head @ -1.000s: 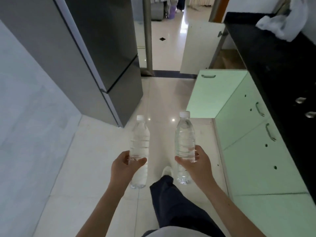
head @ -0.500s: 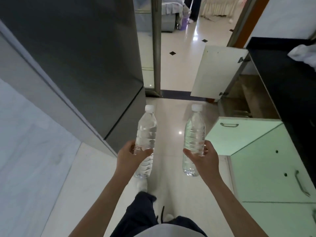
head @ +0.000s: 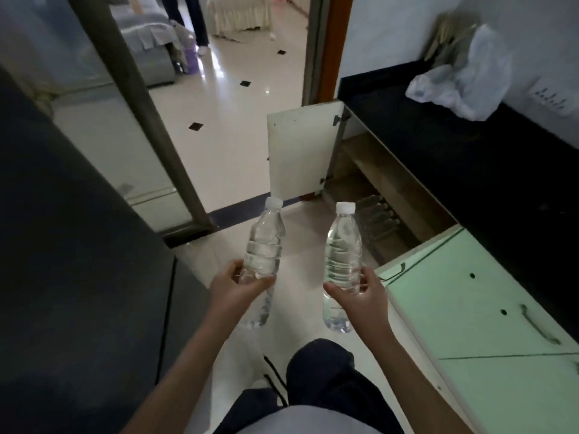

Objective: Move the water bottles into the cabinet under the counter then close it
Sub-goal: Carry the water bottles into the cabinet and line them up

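Carrying is judged to be the step in hand: two clear water bottles with white caps are held upright above the floor, side by side and apart. The left bottle is grasped round its lower middle by the left hand, thumb and fingers curled about it. The right bottle is gripped the same way by the right hand. Neither bottle is yet in the cabinet, whose opening is seen ahead and to the right, under the black counter. Its white door is swung wide outward, and more bottles appear to be laid on the lower shelf inside, though they are dimly seen. Nearer, pale green fronts with metal handles are ranged along the right. A crumpled plastic bag is left on the counter by the wall, and the left side is taken up by a dark fridge.

For the next move, the opening must be reached and the body lowered, since the shelf is low. The bottles would then be set beside those stored, and the door swung shut only afterwards. Care is called for so that the stored ones are not knocked
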A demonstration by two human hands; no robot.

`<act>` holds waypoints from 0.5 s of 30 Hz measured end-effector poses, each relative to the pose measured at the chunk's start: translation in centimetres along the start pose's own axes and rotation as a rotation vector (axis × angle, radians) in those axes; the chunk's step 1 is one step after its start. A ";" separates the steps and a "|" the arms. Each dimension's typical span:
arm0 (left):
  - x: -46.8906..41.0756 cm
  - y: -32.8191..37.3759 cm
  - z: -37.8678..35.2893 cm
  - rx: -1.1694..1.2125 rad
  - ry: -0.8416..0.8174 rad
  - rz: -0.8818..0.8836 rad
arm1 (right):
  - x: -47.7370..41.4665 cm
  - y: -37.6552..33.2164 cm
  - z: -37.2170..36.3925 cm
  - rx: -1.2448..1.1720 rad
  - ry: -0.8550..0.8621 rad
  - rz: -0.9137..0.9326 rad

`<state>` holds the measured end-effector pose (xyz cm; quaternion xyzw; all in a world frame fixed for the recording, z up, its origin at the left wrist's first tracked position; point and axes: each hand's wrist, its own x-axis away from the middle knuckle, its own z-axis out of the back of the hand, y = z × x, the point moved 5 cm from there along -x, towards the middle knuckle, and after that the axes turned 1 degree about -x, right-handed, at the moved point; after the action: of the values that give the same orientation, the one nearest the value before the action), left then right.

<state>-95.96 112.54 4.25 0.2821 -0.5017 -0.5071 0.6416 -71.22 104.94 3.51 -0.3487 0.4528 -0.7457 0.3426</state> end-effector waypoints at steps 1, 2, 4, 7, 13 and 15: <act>-2.1 0.9 -0.2 -0.020 -0.021 -0.008 | -1.4 -0.4 -0.1 -0.001 0.029 -0.011; -4.2 1.6 -0.6 -0.033 -0.048 -0.011 | -2.8 -0.6 -0.3 -0.012 0.055 -0.028; -7.8 2.9 -1.6 -0.046 -0.096 -0.005 | -5.5 -0.6 -0.6 -0.023 0.095 -0.068; -13.4 4.7 -4.2 -0.065 -0.146 0.001 | -10.6 0.3 -1.2 -0.011 0.137 -0.124; -24.0 9.7 -9.7 -0.102 -0.244 0.031 | -21.8 -0.8 -0.6 -0.036 0.198 -0.190; -27.6 12.3 -11.4 -0.100 -0.280 0.018 | -25.2 -2.4 0.2 -0.052 0.253 -0.204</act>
<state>-80.36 140.68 1.23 0.1715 -0.5629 -0.5601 0.5831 -58.34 126.58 0.53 -0.3051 0.4738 -0.8025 0.1963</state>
